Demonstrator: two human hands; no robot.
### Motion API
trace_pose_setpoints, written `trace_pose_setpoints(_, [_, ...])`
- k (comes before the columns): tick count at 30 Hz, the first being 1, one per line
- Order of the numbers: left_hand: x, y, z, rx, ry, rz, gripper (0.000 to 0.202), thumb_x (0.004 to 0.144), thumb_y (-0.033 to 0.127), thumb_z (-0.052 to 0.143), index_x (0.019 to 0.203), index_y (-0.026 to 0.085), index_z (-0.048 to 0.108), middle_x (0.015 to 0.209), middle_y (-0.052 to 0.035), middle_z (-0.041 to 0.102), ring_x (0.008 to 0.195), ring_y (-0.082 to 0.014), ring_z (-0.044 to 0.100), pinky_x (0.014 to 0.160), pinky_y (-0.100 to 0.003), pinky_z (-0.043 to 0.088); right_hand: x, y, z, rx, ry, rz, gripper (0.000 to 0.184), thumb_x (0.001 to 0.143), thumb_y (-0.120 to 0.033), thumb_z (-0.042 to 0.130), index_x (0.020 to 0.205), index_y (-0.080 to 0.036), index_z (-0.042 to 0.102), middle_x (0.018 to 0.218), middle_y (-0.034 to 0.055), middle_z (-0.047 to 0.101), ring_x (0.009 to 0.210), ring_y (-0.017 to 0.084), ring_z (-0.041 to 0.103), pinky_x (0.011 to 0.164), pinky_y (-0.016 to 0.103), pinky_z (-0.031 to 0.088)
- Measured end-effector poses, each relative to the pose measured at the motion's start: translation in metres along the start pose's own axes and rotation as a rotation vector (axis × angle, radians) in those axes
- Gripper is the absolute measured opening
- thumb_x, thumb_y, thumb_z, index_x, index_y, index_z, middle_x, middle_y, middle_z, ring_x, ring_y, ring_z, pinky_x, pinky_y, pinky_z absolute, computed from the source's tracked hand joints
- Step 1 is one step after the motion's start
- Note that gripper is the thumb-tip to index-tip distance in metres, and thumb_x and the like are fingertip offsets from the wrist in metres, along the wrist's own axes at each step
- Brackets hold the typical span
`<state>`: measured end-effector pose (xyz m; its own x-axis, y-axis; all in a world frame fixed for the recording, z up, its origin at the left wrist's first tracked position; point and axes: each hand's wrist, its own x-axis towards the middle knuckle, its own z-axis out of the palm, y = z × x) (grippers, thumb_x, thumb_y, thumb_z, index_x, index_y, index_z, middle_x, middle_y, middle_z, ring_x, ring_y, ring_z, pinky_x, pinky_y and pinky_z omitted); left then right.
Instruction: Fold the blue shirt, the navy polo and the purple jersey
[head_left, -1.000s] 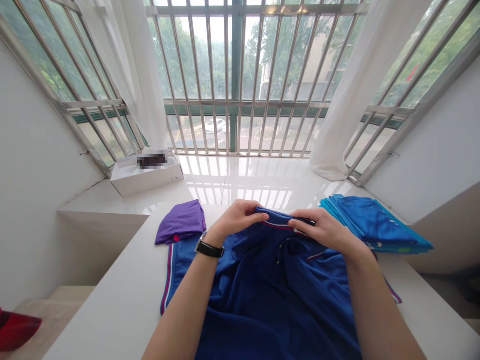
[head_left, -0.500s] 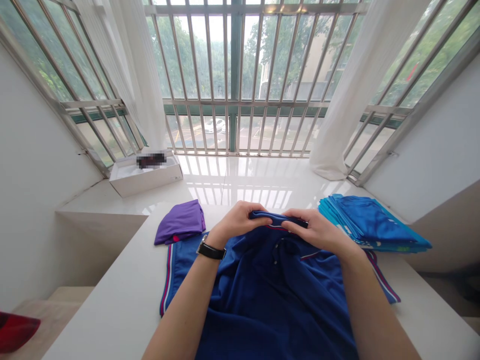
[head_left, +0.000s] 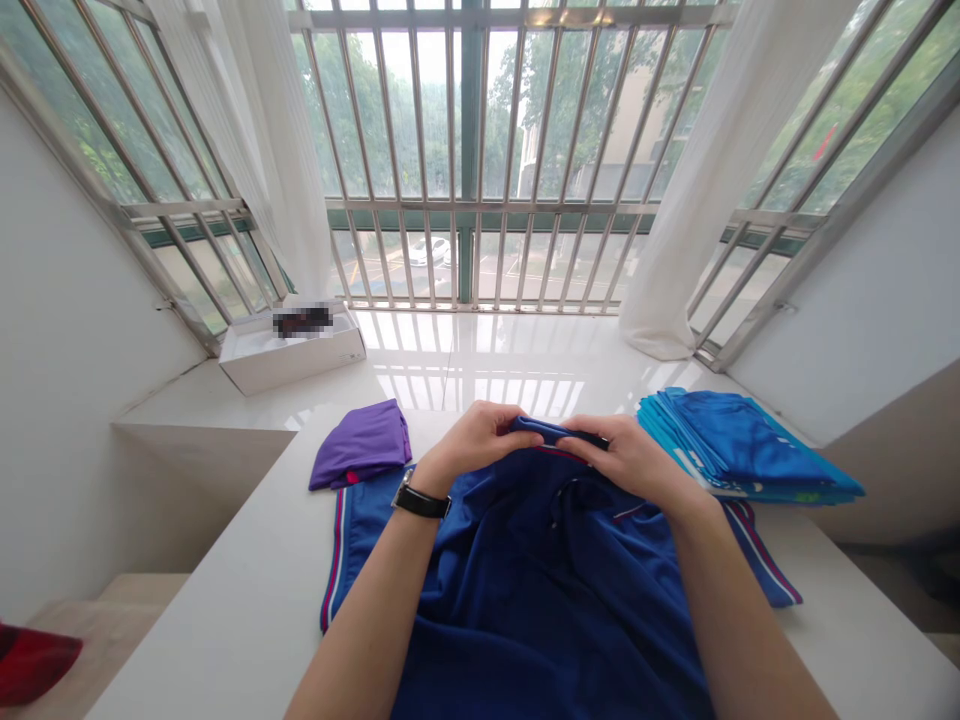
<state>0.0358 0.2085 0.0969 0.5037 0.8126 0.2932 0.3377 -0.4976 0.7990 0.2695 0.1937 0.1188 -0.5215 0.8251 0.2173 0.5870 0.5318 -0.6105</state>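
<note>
Both hands on one item: a soft dark blue fabric garment [head_left: 555, 600] with white-and-red striped trim, spread rumpled over a plain white surface [head_left: 217, 600], right in front of the person. Left hand [head_left: 487, 437] pinches a folded dark blue band [head_left: 546, 430] at the garment's far edge, thumb on the near side, fingers behind. Right hand [head_left: 630, 455] grips the same band a little to the right, thumb likewise toward the person; the two hands sit close together, a short length of band showing between them. Band looks like a collar, though folds and fingers cover too much to be sure. Striped sleeve ends lie flat, one out to each side. Black-strapped wristwatch [head_left: 420, 502] on the left wrist. Folded purple cloth [head_left: 360, 445] lies left of the left hand, against the left sleeve. Stack of folded bright blue and light blue fabric [head_left: 739, 440] lies beyond the right forearm, near the right sleeve. Behind, on a glossy white windowsill [head_left: 480, 375], an open white cardboard box [head_left: 296, 362] stands at left, contents pixelated. Metal window bars [head_left: 555, 208] at back, sheer white curtain [head_left: 694, 200] at right.
</note>
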Motion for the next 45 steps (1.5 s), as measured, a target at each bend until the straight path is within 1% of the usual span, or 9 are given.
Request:
trace_pose_setpoints(5, [0.0,0.001,0.001,0.037,0.038,-0.011,0.038,0.089,0.048,0.06,0.074,0.013,0.067,0.058,0.0039,0.046,0.058,-0.0092,0.039,0.052,-0.022,0.03,0.001,0.001,0.001,0.007,-0.011,0.006,0.033,0.093,-0.045,0.052,0.101,-0.022,0.075,0.091,0.0027,0.077,0.084,0.023,0.067,0.079,0.031,0.05])
trace_pose_setpoints(12, [0.001,0.005,0.001,0.057,0.092,0.062,0.035,0.092,0.044,0.057,0.076,0.014,0.067,0.064,0.0017,0.054,0.062,-0.0101,0.044,0.058,-0.022,0.036,0.0,0.002,-0.001,0.04,-0.01,0.059,0.032,0.089,-0.047,0.058,0.094,-0.02,0.074,0.081,0.0005,0.074,0.076,0.019,0.064,0.069,0.026,0.048])
trace_pose_setpoints(18, [-0.001,0.001,-0.001,0.031,0.009,0.024,0.03,0.088,0.043,0.064,0.088,0.014,0.073,0.068,-0.0001,0.061,0.064,-0.0114,0.05,0.059,-0.022,0.039,0.0,0.001,-0.001,0.0,-0.08,0.045,0.033,0.092,-0.043,0.052,0.092,-0.02,0.075,0.071,0.0,0.07,0.066,0.016,0.061,0.064,0.025,0.045])
trace_pose_setpoints(21, [-0.001,0.001,-0.003,0.065,0.021,0.034,0.03,0.087,0.043,0.065,0.087,0.014,0.074,0.068,-0.0004,0.063,0.065,-0.0117,0.051,0.061,-0.022,0.039,0.001,0.0,0.001,0.015,-0.074,0.05,0.033,0.091,-0.045,0.053,0.091,-0.02,0.075,0.07,-0.0002,0.071,0.066,0.016,0.061,0.063,0.025,0.045])
trace_pose_setpoints(25, [-0.001,0.002,-0.006,0.062,0.023,0.036,0.031,0.088,0.043,0.064,0.083,0.014,0.074,0.063,0.0007,0.061,0.061,-0.0107,0.049,0.057,-0.022,0.036,0.001,-0.001,0.002,0.044,-0.071,0.05,0.032,0.09,-0.045,0.054,0.094,-0.02,0.075,0.08,0.0014,0.074,0.074,0.019,0.065,0.068,0.027,0.048])
trace_pose_setpoints(29, [-0.003,0.001,-0.007,-0.007,-0.016,-0.013,0.033,0.083,0.046,0.068,0.084,0.014,0.074,0.065,0.0007,0.06,0.062,-0.011,0.049,0.055,-0.022,0.035,0.001,0.0,0.002,0.021,-0.088,0.042,0.032,0.091,-0.042,0.053,0.094,-0.021,0.075,0.077,0.0004,0.073,0.07,0.018,0.064,0.066,0.025,0.047])
trace_pose_setpoints(33, [-0.004,-0.002,-0.008,0.059,-0.016,-0.064,0.038,0.082,0.05,0.068,0.07,0.014,0.067,0.057,0.0036,0.05,0.055,-0.0091,0.04,0.049,-0.022,0.028,0.002,0.001,0.002,0.009,-0.082,0.051,0.031,0.091,-0.042,0.053,0.093,-0.021,0.075,0.077,0.0007,0.074,0.071,0.018,0.065,0.066,0.026,0.047])
trace_pose_setpoints(38, [-0.004,-0.004,-0.008,0.114,0.008,-0.03,0.043,0.083,0.051,0.067,0.062,0.014,0.06,0.052,0.0057,0.04,0.053,-0.008,0.034,0.048,-0.023,0.023,0.001,0.003,0.001,0.032,-0.061,0.07,0.028,0.09,-0.042,0.055,0.093,-0.021,0.075,0.081,0.0008,0.075,0.074,0.019,0.066,0.068,0.026,0.048])
trace_pose_setpoints(45, [-0.005,0.0,-0.007,0.071,-0.136,-0.049,0.033,0.079,0.047,0.071,0.087,0.015,0.073,0.067,0.0015,0.06,0.064,-0.0117,0.051,0.054,-0.021,0.035,0.004,0.001,0.008,-0.021,-0.12,0.044,0.028,0.09,-0.042,0.056,0.091,-0.022,0.076,0.073,-0.0003,0.072,0.068,0.017,0.063,0.064,0.025,0.044])
